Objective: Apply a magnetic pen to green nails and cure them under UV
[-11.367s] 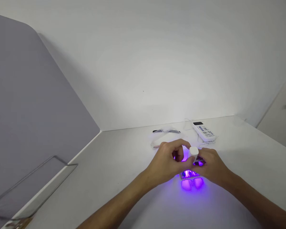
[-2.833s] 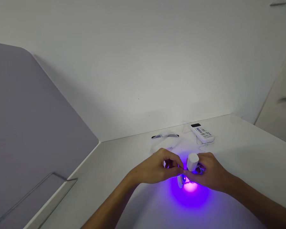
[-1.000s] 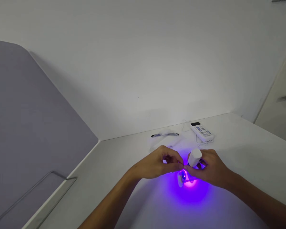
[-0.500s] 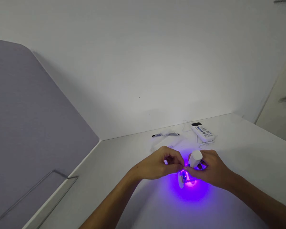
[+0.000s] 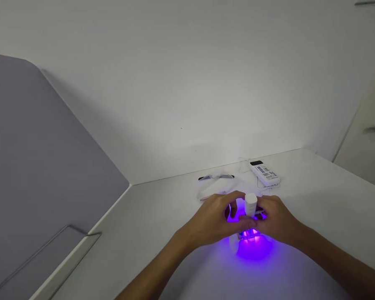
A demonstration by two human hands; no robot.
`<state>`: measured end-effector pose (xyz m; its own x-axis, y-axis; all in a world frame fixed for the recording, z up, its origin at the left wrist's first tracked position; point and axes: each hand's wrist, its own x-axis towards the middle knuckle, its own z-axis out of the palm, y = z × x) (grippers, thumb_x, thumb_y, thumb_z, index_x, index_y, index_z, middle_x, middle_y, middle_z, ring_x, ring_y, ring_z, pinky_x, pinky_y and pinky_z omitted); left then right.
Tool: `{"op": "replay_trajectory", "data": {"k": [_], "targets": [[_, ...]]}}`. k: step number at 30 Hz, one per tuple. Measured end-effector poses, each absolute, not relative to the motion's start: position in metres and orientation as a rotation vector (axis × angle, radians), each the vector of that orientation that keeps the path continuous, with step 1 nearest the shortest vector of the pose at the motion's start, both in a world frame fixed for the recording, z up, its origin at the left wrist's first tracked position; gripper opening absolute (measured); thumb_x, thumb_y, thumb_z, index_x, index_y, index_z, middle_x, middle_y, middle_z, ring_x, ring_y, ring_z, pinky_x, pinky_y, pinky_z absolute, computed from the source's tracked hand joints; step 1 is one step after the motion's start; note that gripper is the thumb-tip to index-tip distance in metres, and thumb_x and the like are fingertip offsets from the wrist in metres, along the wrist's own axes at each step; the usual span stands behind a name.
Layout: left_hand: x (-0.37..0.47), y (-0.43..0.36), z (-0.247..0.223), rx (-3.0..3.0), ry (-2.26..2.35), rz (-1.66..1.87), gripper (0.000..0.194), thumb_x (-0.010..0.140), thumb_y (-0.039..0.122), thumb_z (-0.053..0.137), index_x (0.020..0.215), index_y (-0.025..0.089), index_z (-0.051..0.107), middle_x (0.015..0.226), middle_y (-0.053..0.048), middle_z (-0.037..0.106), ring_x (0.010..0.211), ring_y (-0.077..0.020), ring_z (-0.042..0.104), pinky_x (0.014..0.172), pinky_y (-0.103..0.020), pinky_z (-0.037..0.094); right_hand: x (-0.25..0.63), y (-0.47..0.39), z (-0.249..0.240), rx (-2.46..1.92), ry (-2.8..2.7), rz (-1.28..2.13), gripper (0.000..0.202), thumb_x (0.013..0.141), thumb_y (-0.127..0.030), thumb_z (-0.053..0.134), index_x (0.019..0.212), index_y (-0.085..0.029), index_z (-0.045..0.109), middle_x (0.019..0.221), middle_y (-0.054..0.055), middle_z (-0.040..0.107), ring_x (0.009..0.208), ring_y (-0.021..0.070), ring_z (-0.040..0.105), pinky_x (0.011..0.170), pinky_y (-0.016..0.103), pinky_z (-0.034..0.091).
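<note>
A small white device [image 5: 251, 201] stands up between my two hands, with violet light shining below it onto the white table [image 5: 150, 216]. My left hand [image 5: 220, 216] has its fingers curled around the left side of the device, thumb reaching under its white top. From the right, my right hand [image 5: 273, 216] grips the device, its thumb meeting my left thumb in front. The lower part of the device is mostly hidden by my fingers and the glare. A pale rounded piece [image 5: 234, 243] shows at the lower left of the glow.
Behind my hands, a clear plastic bag [image 5: 217, 185] with dark-tipped contents lies near the wall. A white power bank [image 5: 265, 173] with a black end and a thin white cable is at the back right. A bent metal wire [image 5: 70, 226] is at the left edge.
My left hand has moved right, closer to my right hand and around the device. The white top has shifted slightly left and now stands more upright. The violet glow remains below.
</note>
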<state>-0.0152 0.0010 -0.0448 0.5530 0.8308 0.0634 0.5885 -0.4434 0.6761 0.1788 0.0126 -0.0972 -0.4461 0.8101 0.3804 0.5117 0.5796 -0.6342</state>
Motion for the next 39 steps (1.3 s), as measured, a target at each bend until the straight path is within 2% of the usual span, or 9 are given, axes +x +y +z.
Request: {"op": "replay_trajectory", "data": {"k": [3,9,15,21,31,39], "targets": [[-0.014,0.001,-0.047,2.274,1.086,0.508,0.029,0.08,0.049,0.073,0.092,0.023,0.065,0.072,0.004,0.058,0.064,-0.0122,0.05,0.057,-0.024,0.035,0.178,0.012,-0.097,-1.053,-2.149,0.542,0.036,0.086,-0.05,0.063,0.069,-0.019,0.063,0.055,-0.001,0.059,0.049,0.0119,0.049,0.05,0.024,0.037],[-0.011,0.001,-0.052,2.239,1.049,0.531,0.029,0.083,0.05,0.072,0.088,0.021,0.065,0.069,0.005,0.058,0.06,-0.0112,0.049,0.056,-0.023,0.034,0.179,0.012,-0.094,-1.067,-2.15,0.621,0.036,0.087,-0.053,0.063,0.076,-0.019,0.068,0.061,0.001,0.066,0.053,0.0135,0.053,0.053,0.025,0.04],[-0.01,-0.001,-0.053,2.25,1.04,0.549,0.028,0.086,0.048,0.069,0.082,0.02,0.065,0.069,0.004,0.06,0.061,-0.0113,0.05,0.057,-0.023,0.035,0.179,0.012,-0.097,-1.104,-2.144,0.577,0.044,0.085,-0.059,0.061,0.07,-0.018,0.065,0.057,0.0,0.06,0.052,0.0134,0.049,0.051,0.025,0.036],[-0.012,0.001,-0.055,2.336,1.074,0.492,0.03,0.088,0.05,0.068,0.087,0.02,0.068,0.069,0.004,0.06,0.059,-0.0111,0.05,0.058,-0.024,0.035,0.179,0.013,-0.097,-1.093,-2.121,0.698,0.043,0.084,-0.057,0.064,0.064,-0.019,0.058,0.053,-0.003,0.053,0.05,0.0114,0.045,0.048,0.023,0.034],[-0.011,0.001,-0.053,2.357,1.11,0.498,0.039,0.088,0.057,0.064,0.082,0.019,0.067,0.064,0.003,0.059,0.056,-0.011,0.049,0.057,-0.024,0.033,0.181,0.013,-0.096,-1.041,-2.125,0.791,0.036,0.085,-0.048,0.067,0.065,-0.019,0.057,0.057,-0.003,0.056,0.052,0.0114,0.047,0.049,0.022,0.036],[-0.012,0.001,-0.056,2.354,1.107,0.508,0.043,0.088,0.06,0.062,0.077,0.018,0.064,0.063,0.004,0.058,0.055,-0.0102,0.047,0.055,-0.023,0.031,0.181,0.014,-0.097,-1.06,-2.154,0.765,0.038,0.086,-0.053,0.063,0.07,-0.019,0.059,0.058,-0.001,0.058,0.052,0.0127,0.048,0.05,0.024,0.036]]}}
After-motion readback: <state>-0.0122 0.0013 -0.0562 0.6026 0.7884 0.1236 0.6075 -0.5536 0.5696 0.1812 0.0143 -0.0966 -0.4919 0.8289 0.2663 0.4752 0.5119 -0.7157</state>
